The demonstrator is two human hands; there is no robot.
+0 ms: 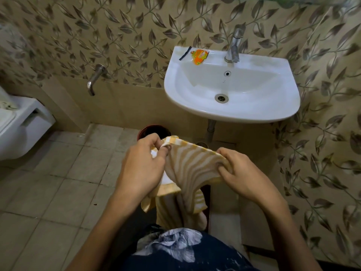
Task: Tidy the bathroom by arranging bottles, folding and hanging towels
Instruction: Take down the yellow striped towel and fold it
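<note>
Both hands up in front of the body, forearms coming in from 6 o'clock. Left hand [144, 163] pinches the towel [187, 171] at its top left corner, thumb + fingers curled tight on the fabric; right hand [242, 173] pinches the top right edge, fingertips dug into the cloth. Towel's stretched between them, mid-air, just below the sink [230, 114] — yellow & white stripes, checked band at the top, rest of it hanging down bunched and creased toward 6. Sink at 12, white, tap [233, 47] at its back, orange sachet [199, 56] and a thin dark strip [185, 53] lying on the rim at 11. Dark red bucket [152, 130] on the floor just behind the left hand, partly hidden by it. Wall spout [95, 79] at 10, toilet [17, 122] at 9, well apart from the towel. Leaf-pattern tiles all round.
</note>
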